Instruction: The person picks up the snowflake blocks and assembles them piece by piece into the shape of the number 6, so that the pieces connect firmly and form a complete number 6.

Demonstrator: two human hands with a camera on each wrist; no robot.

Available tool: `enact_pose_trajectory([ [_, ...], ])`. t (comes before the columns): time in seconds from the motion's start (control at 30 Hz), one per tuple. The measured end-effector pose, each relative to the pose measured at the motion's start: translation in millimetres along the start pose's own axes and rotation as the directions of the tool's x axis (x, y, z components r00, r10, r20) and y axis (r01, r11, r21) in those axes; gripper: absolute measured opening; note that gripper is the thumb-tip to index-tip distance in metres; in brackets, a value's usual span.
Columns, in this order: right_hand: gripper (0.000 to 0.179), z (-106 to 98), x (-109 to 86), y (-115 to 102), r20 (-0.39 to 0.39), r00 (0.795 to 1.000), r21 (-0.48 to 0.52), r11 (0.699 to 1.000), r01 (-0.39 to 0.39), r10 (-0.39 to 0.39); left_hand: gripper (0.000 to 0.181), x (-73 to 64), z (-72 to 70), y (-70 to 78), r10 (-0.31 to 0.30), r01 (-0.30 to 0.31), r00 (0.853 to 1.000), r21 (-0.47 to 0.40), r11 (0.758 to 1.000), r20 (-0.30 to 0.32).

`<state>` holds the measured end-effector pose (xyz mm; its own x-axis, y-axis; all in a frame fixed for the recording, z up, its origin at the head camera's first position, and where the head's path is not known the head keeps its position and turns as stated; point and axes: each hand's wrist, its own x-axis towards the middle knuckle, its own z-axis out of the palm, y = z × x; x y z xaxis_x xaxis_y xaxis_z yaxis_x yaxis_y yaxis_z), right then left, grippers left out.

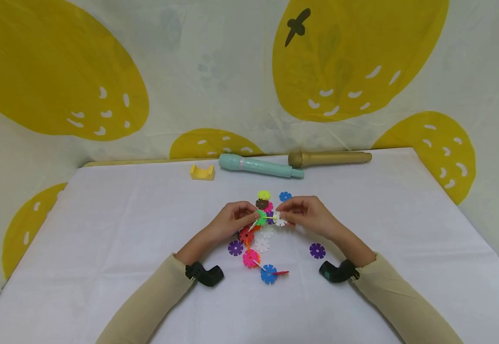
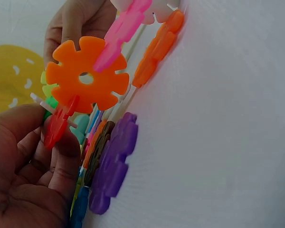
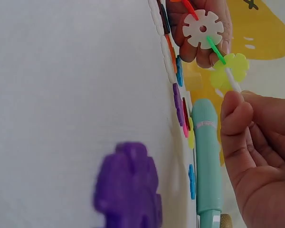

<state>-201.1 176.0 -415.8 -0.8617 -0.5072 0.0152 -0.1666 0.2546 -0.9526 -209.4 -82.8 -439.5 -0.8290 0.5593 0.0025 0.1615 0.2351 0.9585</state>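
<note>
Slotted plastic flower-shaped discs are linked into a chain between the hands. My left hand [image 1: 225, 222] pinches the chain near a green disc [image 1: 260, 218]. My right hand [image 1: 311, 216] pinches a white disc [image 1: 280, 219] between thumb and fingers at the chain's end. In the right wrist view this disc is seen edge-on, meeting a yellow-green disc [image 3: 240, 66]. From the left hand the chain runs down through a red disc [image 1: 246, 235], an orange disc [image 2: 87, 76] and a pink disc [image 1: 250, 258] to a blue disc [image 1: 269, 274] with a red one slotted on.
Loose discs lie around the hands, including purple discs [image 1: 235, 248] [image 1: 317, 251] and a blue disc [image 1: 285, 196]. Farther back are a teal microphone-shaped object [image 1: 258, 166], a gold microphone-shaped object [image 1: 331, 158] and a yellow notched block [image 1: 202, 173].
</note>
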Motion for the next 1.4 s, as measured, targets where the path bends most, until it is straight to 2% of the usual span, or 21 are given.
enact_pose_trajectory([
  [0.27,0.021,4,1.0,-1,-0.029,0.998,0.027,0.998,-0.050,0.051,0.020,-0.5,-0.9,1.5,-0.028,0.028,1.000,-0.003,1.000,-0.003],
  [0.43,0.022,3,1.6,-1,-0.036,0.998,0.041,0.998,-0.055,0.056,0.020,-0.1,-0.9,2.5,-0.021,0.021,1.000,0.004,1.000,-0.013],
  [0.6,0.021,2,1.9,0,-0.025,0.999,0.029,0.999,-0.039,0.040,0.022,0.8,-0.4,4.8,-0.051,0.051,0.998,0.007,0.999,-0.030],
  [0.7,0.021,2,1.9,0,0.009,1.000,0.020,0.999,-0.025,0.025,0.022,0.8,-0.2,6.2,-0.065,0.065,0.998,0.001,0.998,-0.023],
  [0.9,0.025,-4,1.6,-3,0.071,0.997,-0.029,1.000,-0.008,0.010,0.021,1.1,-0.5,7.0,-0.052,0.052,0.999,-0.019,0.998,-0.010],
  [1.1,0.026,-15,1.4,-3,0.122,0.990,-0.100,0.993,-0.056,0.069,0.022,0.8,-0.5,5.9,-0.058,0.057,0.998,-0.036,0.998,-0.020],
  [1.23,0.022,-23,0.4,-1,0.200,0.974,-0.155,0.985,-0.080,0.110,0.022,0.8,-0.6,5.7,-0.070,0.069,0.997,-0.045,0.997,-0.027],
  [1.4,0.021,-30,-1.4,1,0.328,0.937,-0.190,0.980,-0.058,0.119,0.023,1.2,-1.0,5.4,-0.073,0.072,0.997,-0.037,0.997,-0.030],
])
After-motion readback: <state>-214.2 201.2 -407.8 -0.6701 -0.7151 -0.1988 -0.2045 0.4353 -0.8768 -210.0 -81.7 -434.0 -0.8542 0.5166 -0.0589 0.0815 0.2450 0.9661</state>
